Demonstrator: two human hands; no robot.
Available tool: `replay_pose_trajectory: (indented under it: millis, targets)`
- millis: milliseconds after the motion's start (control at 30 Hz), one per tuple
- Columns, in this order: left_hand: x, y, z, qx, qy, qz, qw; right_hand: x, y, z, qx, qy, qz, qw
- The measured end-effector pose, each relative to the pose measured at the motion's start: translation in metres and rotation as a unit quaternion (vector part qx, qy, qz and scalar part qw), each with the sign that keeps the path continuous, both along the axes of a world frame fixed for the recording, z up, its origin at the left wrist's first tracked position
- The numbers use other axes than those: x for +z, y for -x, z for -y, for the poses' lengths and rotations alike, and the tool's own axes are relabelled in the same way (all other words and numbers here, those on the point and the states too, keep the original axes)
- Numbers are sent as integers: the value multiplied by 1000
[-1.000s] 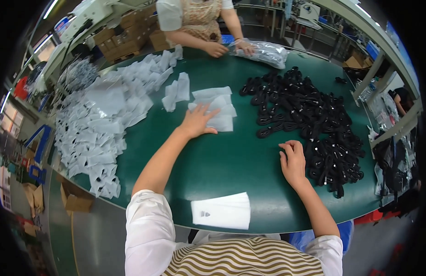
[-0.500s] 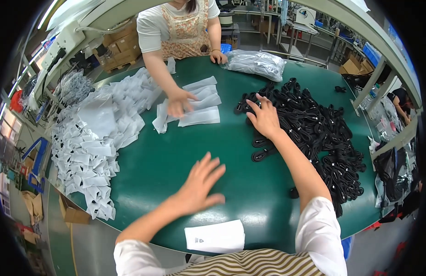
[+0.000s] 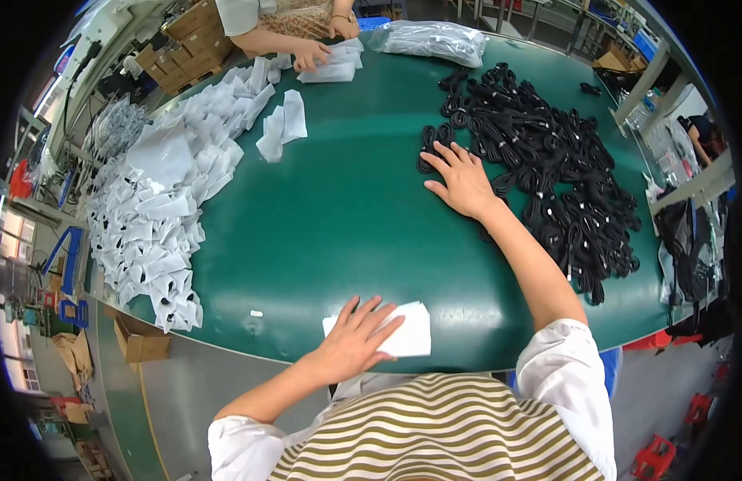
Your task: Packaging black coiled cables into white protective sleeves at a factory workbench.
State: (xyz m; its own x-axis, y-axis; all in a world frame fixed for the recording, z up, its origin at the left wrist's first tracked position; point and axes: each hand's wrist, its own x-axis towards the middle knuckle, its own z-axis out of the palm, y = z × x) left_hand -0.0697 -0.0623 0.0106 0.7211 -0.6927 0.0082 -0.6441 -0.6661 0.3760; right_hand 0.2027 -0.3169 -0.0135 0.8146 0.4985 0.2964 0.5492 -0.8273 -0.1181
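Observation:
My left hand (image 3: 351, 343) lies with its fingers spread over a small stack of flat white pouches (image 3: 411, 335) at the table's near edge. Farther out and to the right, my right hand (image 3: 465, 186) reaches palm down, fingers stretched. Its fingertips touch or hover just over coiled black cables (image 3: 428, 148) at the left side of a big heap of the same coiled cables (image 3: 539, 152). Neither hand is closed round anything. The palms' undersides are hidden.
A large pile of whitish plastic pouches (image 3: 158, 200) covers the table's left side. Across the green table (image 3: 331, 216), a co-worker's hand (image 3: 311, 54) rests on some pouches (image 3: 331, 74). Two loose pouches (image 3: 284, 124) lie nearer. A clear plastic bag (image 3: 431, 42) lies at the far edge.
My left hand has come down onto the white pouches. My right hand stays by the cables. The co-worker's pouches are drawn together nearer to them, and the view has tilted downward.

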Motion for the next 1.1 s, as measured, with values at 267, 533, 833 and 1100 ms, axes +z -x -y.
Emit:
replay_pose_trajectory:
  millis: [267,533,833,1100]
  targets:
    - [-9,7,12,68,18,75,995,17,87,34,43,5,40,998]
    - [5,-3,39,157,219,105,957,1,88,4,-35,37,103,993]
    - [-28,-9,69,153,222,107,957,27,180,23,29,-474,-446,758]
    - [-30,-4,69,231,309,-9,922,33,250,52,90,-256,-96,958]
